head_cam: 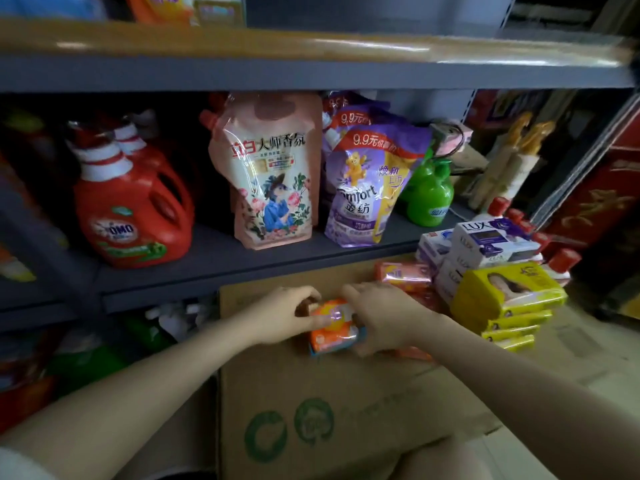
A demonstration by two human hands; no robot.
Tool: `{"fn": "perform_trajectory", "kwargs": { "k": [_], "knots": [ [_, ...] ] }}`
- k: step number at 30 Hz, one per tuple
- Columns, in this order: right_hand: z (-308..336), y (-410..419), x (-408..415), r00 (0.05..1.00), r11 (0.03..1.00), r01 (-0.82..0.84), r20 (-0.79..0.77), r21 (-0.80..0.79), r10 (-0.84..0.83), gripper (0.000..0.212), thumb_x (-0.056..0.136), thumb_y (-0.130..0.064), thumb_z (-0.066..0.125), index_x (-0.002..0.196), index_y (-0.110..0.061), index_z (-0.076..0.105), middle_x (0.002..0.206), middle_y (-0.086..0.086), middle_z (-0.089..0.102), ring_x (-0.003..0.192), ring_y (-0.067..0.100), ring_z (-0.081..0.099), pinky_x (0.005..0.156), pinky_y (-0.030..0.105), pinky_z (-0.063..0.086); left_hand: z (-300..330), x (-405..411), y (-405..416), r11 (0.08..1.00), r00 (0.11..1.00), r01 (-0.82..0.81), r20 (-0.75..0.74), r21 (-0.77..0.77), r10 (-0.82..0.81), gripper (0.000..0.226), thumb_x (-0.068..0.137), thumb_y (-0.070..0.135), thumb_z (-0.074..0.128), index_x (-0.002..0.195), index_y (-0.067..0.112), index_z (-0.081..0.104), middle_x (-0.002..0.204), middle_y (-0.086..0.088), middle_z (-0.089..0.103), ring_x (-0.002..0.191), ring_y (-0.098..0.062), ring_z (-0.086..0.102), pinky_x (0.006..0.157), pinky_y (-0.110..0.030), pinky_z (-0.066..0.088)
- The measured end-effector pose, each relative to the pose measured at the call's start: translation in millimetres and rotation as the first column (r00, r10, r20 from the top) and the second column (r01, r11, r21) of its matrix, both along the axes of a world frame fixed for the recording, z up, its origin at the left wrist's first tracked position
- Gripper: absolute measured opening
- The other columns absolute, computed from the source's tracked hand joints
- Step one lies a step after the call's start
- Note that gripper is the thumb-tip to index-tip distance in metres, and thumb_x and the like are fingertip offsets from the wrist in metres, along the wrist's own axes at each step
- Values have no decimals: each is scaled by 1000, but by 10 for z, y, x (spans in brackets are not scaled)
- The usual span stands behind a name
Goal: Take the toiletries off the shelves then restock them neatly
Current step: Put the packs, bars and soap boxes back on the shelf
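Orange soap pack (333,325) sits on the cardboard box (311,403) near its far edge, below the shelf (214,265). Left hand (284,315) and right hand (382,318) both grasp it from opposite sides. Yellow packs (509,296) stacked at right.

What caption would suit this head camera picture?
Both hands, left hand and right hand, grip an orange soap pack on a cardboard box below the shelf.
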State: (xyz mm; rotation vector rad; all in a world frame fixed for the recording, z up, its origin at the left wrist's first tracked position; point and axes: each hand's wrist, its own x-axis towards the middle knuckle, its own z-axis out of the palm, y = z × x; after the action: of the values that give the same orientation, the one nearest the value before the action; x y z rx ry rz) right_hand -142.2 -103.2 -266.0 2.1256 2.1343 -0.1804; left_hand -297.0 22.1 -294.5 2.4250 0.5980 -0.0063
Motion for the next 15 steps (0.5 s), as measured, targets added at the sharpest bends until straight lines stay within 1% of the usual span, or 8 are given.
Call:
{"fn": "perform_trajectory", "kwargs": {
  "k": [2,4,5,6,8,10,12,15],
  "knots": [
    [109,36,-5,999,980,-35,37,196,29,67,68,-49,71,119,-15,44,116,3,55,107,24,52,82,32,33,145,-16,-23,993,989,-108,101,-38,111,54,75,51,68,119,23,53,108,9,60,92,-5,58,79,-20,47],
    [217,105,16,983,918,-140,161,372,85,76,59,-56,73,119,-18,45,111,3,59,101,24,57,85,35,40,371,-47,-4,981,957,-186,217,-45,192,45,72,43,74,109,24,56,96,12,62,82,0,58,69,-13,44],
    [303,143,19,981,881,-160,170,444,92,79,56,-60,72,118,-19,45,108,2,61,98,24,59,84,36,41,517,-81,15,978,940,-208,271,-33,209,42,71,41,76,105,25,56,90,13,62,78,3,57,66,-10,42],
    [412,183,25,985,848,-163,128,505,113,78,57,-62,69,118,-20,44,109,1,60,98,23,58,85,35,41,675,-125,44,975,921,-221,326,-16,214,41,70,41,78,102,26,57,85,13,62,75,3,56,64,-10,42],
    [723,271,39,983,798,-96,-70,595,170,70,69,-62,61,121,-17,47,113,2,59,103,20,54,89,31,39,994,-218,122,966,881,-248,432,70,194,46,65,46,77,102,25,59,84,9,63,75,-3,59,67,-15,44],
    [1095,370,28,946,764,-17,-238,645,222,58,78,-49,61,121,-11,54,114,5,60,104,19,52,89,19,36,1288,-338,201,938,829,-310,527,157,186,49,63,43,79,103,22,60,87,6,63,74,-7,58,66,-12,42],
    [1417,492,13,925,726,-1,-275,688,262,51,79,-37,62,122,-9,56,114,6,62,103,17,54,86,14,36,1553,-453,287,910,780,-362,601,202,177,46,66,32,82,103,20,59,88,7,60,71,0,55,64,-3,38],
    [1792,704,-125,913,701,-41,-258,712,316,55,76,-36,68,123,-11,57,106,3,60,98,9,52,82,12,37,1896,-615,380,867,736,-426,657,257,166,43,67,30,80,102,27,54,88,18,55,75,4,51,68,-1,36]
  ]
}}
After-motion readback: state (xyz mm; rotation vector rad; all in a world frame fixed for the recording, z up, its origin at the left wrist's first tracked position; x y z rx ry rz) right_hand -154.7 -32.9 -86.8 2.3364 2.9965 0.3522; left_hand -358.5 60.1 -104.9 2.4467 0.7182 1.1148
